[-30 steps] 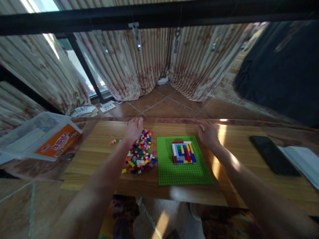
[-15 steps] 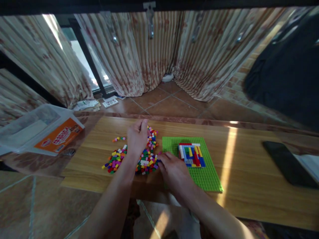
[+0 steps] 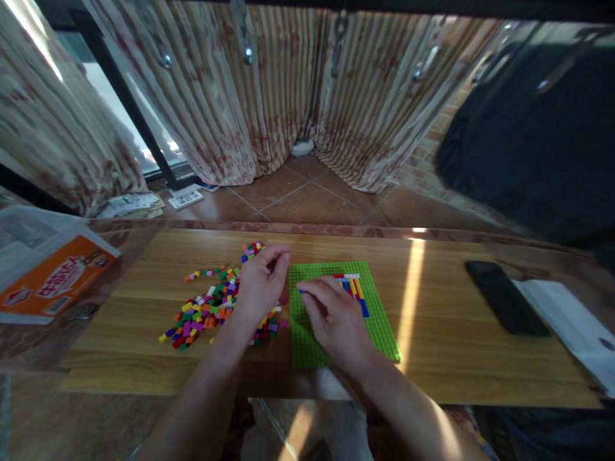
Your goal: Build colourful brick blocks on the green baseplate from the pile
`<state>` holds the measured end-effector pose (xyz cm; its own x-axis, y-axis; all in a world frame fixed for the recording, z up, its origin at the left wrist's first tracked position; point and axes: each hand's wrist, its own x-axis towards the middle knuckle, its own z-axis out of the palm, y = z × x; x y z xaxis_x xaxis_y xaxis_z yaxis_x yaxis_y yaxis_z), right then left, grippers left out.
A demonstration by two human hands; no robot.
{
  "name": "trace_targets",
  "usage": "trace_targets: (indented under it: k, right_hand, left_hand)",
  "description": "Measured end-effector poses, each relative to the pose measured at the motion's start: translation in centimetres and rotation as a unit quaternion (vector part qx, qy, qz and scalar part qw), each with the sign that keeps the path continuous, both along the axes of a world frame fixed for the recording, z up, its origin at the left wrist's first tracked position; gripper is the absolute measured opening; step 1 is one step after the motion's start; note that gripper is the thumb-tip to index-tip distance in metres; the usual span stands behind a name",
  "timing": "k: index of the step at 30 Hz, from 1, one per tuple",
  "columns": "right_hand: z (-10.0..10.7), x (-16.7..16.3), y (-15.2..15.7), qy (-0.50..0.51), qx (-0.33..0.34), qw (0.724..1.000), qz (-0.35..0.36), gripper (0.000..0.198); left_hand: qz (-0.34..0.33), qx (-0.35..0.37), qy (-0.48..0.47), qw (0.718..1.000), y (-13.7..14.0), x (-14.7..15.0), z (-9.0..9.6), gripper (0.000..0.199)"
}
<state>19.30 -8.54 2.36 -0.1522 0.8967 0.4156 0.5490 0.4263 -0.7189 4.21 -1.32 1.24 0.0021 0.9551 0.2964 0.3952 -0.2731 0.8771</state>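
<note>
My right hand [image 3: 339, 320] is over the green baseplate [image 3: 331, 352], its thumb and forefinger pinched on a small blue toy brick [image 3: 302, 292]. Under and behind its knuckles lies a low block of built-up bricks [image 3: 356, 288] in red, white, yellow and blue, partly hidden. My left hand [image 3: 262, 282] hovers at the plate's left edge, above a loose pile of small coloured bricks [image 3: 206, 310]. Its thumb and forefinger are closed together; what lies between them is too small to make out.
A clear plastic box [image 3: 43, 224] with an orange label stands at the far left. On the right of the wooden table [image 3: 432, 333] lie a black phone [image 3: 504, 298] and a white sheet-like item [image 3: 571, 326]. Striped curtains [image 3: 269, 96] hang beyond the table.
Both hands have come closer together. My right hand has moved from the pile's edge onto the baseplate with the blue brick, covering part of the built block. The view has shifted right.
</note>
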Motion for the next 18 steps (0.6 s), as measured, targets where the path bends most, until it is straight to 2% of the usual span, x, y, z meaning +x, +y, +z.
trace_targets:
  k: [4,8,12,18]
  right_hand:
    - [0.7,4.0,1.6,0.137,-0.032,0.983,-0.115,0.019]
    - [-0.1,7.8,2.9,0.268,-0.073,0.945,-0.173,0.024]
    - [-1.0,10.1,3.2,0.264,-0.109,0.939,-0.194,0.029]
    - [-1.6,10.8,2.7,0.191,-0.181,0.95,-0.167,0.029]
  left_hand:
    - [-0.106,0.019,0.044,0.993,-1.1,1.8,0.2,0.035]
    - [-0.222,0.012,0.131,0.966,-2.3,3.3,0.2,0.07]
    - [-0.281,-0.01,0.201,0.939,-2.9,4.2,-0.7,0.098]
    - [-0.284,0.0,0.252,0.925,-2.9,4.7,-1.7,0.1]
